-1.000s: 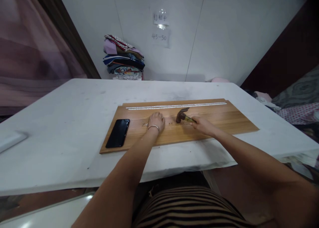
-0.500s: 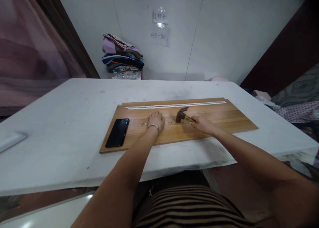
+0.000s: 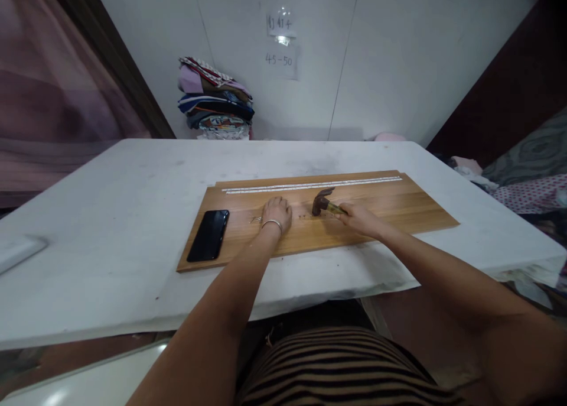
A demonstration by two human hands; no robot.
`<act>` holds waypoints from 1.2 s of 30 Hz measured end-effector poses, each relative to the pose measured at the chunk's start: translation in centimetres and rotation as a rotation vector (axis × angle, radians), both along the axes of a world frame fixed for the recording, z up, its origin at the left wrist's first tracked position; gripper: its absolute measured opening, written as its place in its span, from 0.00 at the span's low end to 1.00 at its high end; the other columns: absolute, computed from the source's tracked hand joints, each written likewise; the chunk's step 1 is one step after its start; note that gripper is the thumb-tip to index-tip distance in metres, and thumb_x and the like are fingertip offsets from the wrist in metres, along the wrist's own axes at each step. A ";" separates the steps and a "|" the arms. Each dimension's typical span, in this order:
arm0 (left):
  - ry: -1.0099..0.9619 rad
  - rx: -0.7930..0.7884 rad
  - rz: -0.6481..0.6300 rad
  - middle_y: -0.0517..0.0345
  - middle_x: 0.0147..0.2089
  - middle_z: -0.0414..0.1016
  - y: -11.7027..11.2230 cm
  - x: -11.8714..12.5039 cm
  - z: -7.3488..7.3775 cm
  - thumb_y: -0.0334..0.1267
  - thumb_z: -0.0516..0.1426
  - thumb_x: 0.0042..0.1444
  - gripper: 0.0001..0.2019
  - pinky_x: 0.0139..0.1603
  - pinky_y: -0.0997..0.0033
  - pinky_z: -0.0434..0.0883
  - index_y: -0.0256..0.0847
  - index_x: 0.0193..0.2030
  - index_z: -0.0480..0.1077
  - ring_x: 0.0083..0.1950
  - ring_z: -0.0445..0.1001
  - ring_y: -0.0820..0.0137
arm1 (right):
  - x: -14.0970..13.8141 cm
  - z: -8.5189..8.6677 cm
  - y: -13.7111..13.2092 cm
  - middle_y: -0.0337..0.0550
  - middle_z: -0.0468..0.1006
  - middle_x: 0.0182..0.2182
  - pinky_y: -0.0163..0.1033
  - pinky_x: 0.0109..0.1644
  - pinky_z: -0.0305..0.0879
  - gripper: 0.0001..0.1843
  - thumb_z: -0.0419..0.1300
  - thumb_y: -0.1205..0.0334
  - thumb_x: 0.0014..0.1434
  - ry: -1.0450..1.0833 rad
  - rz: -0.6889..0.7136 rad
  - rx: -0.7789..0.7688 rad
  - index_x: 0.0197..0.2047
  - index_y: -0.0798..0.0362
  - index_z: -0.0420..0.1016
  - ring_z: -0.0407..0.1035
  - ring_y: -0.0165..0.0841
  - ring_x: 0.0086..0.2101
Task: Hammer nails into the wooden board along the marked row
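My right hand (image 3: 354, 218) is wrapped round the handle of a claw hammer (image 3: 319, 203). The hammer's head is down at the board, its claw pointing up and back. My left hand (image 3: 277, 213), with a bangle at the wrist, lies palm down on the wooden board (image 3: 376, 202), its fingers stretched forward. Just left of it are a few loose nails (image 3: 256, 220). Between the hand and the hammer, a row of small nails (image 3: 302, 217) shows on the board. Whether the hammer touches a nail is hidden.
A black phone (image 3: 208, 236) lies on the board's left end. Two white measuring strips (image 3: 310, 185) run along its far side. The board rests on a white-covered table (image 3: 110, 217). Folded cloths (image 3: 216, 101) are piled at the back, against the wall.
The view has shifted very slightly. Both hands and the hammer keep nearly the same places on the board.
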State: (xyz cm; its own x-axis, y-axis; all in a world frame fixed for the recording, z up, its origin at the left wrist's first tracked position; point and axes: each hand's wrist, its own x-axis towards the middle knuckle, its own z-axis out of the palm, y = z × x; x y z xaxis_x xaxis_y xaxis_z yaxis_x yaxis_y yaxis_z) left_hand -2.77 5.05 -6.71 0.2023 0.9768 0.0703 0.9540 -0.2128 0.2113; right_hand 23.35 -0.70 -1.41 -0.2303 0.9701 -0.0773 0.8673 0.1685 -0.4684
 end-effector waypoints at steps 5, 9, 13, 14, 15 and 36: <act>-0.008 0.010 -0.002 0.41 0.59 0.76 0.2 -0.1 -0.5 0.37 0.48 0.69 0.16 0.66 0.57 0.66 0.39 0.50 0.76 0.64 0.71 0.55 | 0.0 0.4 0.0 0.46 0.80 0.34 0.38 0.39 0.59 0.08 0.57 0.62 0.67 0.003 0.015 0.022 0.34 0.51 0.73 0.71 0.38 0.36; -0.015 0.018 -0.001 0.40 0.58 0.76 0.3 -0.1 -0.7 0.38 0.49 0.69 0.16 0.66 0.55 0.66 0.38 0.51 0.76 0.63 0.71 0.55 | 0.0 0.8 0.1 0.46 0.80 0.34 0.38 0.39 0.59 0.08 0.57 0.62 0.66 -0.011 0.011 0.031 0.34 0.51 0.74 0.71 0.38 0.36; -0.015 0.026 -0.002 0.41 0.58 0.77 0.4 -0.1 -0.9 0.37 0.49 0.69 0.16 0.66 0.56 0.67 0.38 0.50 0.77 0.63 0.71 0.55 | -0.1 0.4 0.1 0.47 0.80 0.34 0.38 0.39 0.59 0.08 0.58 0.62 0.66 -0.046 -0.010 0.014 0.35 0.51 0.74 0.72 0.39 0.36; -0.022 0.031 -0.002 0.41 0.58 0.77 0.5 -0.1 -1.0 0.37 0.49 0.69 0.15 0.66 0.56 0.66 0.38 0.49 0.77 0.62 0.71 0.56 | 0.0 0.3 0.1 0.47 0.80 0.34 0.38 0.39 0.59 0.07 0.58 0.62 0.66 -0.051 -0.006 0.017 0.35 0.51 0.74 0.72 0.39 0.36; -0.034 0.034 -0.002 0.42 0.57 0.77 0.6 -0.1 -1.1 0.37 0.49 0.68 0.15 0.65 0.57 0.66 0.39 0.49 0.77 0.62 0.71 0.56 | 0.0 0.2 0.0 0.47 0.80 0.35 0.38 0.39 0.59 0.07 0.58 0.62 0.66 -0.050 0.000 0.020 0.35 0.51 0.74 0.72 0.39 0.37; -0.081 0.037 0.012 0.43 0.54 0.78 1.1 -0.2 -1.9 0.37 0.50 0.68 0.14 0.63 0.57 0.67 0.40 0.48 0.77 0.59 0.73 0.57 | 0.0 0.4 -0.1 0.45 0.79 0.33 0.38 0.40 0.60 0.07 0.57 0.62 0.66 -0.001 0.012 0.032 0.35 0.51 0.74 0.71 0.38 0.36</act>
